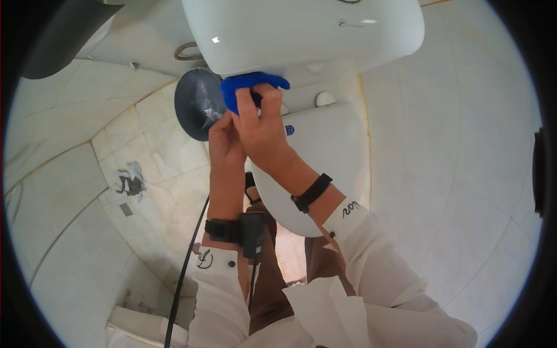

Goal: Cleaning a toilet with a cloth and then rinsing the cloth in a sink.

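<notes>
Your right hand [261, 130] grips the blue cloth [246, 87] against the toilet tank [301, 29] just above; your left hand [225, 136] pinches its lower edge. A loose grip could drop it onto the closed lid [331, 145] below.

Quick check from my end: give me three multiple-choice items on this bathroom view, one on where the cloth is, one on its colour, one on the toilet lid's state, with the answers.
1. Where is the cloth?
A. On the floor by the drain
B. Against the lower front edge of the cistern
C. Draped over the bin

2. What colour is the cloth?
A. Blue
B. Yellow
C. White

3. What state is the toilet lid in?
A. Raised against the cistern
B. Taken off
C. Closed down

Answers:
1 B, the right hand presses the cloth to the cistern's underside edge, with the left hand beside it.
2 A, it is bright blue against the white cistern.
3 C, the white lid lies flat over the bowl below the hands.
</notes>
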The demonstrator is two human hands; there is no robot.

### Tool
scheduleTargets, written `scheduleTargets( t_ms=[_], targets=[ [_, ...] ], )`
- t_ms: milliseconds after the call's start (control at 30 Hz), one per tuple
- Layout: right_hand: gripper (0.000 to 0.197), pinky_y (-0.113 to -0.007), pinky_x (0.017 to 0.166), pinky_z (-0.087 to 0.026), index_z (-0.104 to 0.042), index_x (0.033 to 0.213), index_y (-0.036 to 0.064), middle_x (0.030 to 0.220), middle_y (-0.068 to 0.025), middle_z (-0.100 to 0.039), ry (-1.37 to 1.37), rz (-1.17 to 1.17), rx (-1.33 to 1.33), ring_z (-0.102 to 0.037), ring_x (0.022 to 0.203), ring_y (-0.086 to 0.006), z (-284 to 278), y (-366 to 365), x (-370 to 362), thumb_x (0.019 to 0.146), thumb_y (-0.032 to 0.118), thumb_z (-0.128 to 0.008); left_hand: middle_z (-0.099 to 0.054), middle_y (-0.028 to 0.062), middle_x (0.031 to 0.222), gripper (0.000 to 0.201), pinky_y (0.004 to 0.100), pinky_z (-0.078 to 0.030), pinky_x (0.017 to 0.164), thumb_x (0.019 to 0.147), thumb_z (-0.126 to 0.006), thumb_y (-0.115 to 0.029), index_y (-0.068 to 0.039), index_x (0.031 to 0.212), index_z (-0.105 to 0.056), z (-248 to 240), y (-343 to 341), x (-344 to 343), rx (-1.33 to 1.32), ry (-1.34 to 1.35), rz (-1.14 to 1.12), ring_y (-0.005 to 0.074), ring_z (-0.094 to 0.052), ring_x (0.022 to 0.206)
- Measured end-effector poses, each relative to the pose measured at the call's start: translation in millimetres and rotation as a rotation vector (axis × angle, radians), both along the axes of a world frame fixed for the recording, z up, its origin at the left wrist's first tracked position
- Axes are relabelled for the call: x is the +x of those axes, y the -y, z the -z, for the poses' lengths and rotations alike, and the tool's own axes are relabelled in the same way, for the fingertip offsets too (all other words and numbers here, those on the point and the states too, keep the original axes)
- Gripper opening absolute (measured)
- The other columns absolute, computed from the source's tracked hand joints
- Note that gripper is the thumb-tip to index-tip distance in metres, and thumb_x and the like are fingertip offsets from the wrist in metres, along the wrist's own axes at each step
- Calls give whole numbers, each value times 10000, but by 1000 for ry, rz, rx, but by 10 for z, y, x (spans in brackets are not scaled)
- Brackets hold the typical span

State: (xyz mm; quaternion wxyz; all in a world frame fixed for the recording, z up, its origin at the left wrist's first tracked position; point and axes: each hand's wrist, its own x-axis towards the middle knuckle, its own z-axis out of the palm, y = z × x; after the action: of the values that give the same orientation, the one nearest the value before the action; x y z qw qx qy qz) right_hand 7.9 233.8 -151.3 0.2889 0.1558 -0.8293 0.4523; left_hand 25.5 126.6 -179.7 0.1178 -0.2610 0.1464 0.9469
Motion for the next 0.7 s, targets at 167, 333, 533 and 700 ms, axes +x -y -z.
scheduleTargets(
  t_ms=[167,333,533,700],
  targets=[
    [510,-357,708,-525,-537,1247,-11,1073,-166,-455,67,-152,51,-479,924,-345,77,188,-1,748,6,-642,-575,144,1275,367,427,-441,1051,972,-526,-118,42,1299,-477,74,271,128,-157,-40,-66,281,-569,1164],
    [505,-387,756,-517,-556,1239,45,1064,-154,-480,149,-167,-70,-536,969,-336,97,211,2,753,2,-684,-601,125,1195,302,400,-507,980,911,-599,16,-49,1188,-499,67,448,-73,-324,44,-100,252,-603,1111],
    [482,-395,710,-542,-506,1142,83,1066,-153,-492,236,-52,-105,-578,954,-351,250,-97,14,716,11,-721,-641,131,1061,324,403,-560,918,801,-625,159,-38,1043,-540,166,27,-129,-629,35,-205,254,-654,995],
    [417,-447,717,-519,-481,1052,78,1052,-154,-520,475,108,-133,-593,914,-352,458,-347,-35,717,32,-725,-620,129,1062,321,389,-604,830,805,-622,127,-5,1089,-554,183,-346,-257,-786,196,-252,248,-662,941]
  ],
)
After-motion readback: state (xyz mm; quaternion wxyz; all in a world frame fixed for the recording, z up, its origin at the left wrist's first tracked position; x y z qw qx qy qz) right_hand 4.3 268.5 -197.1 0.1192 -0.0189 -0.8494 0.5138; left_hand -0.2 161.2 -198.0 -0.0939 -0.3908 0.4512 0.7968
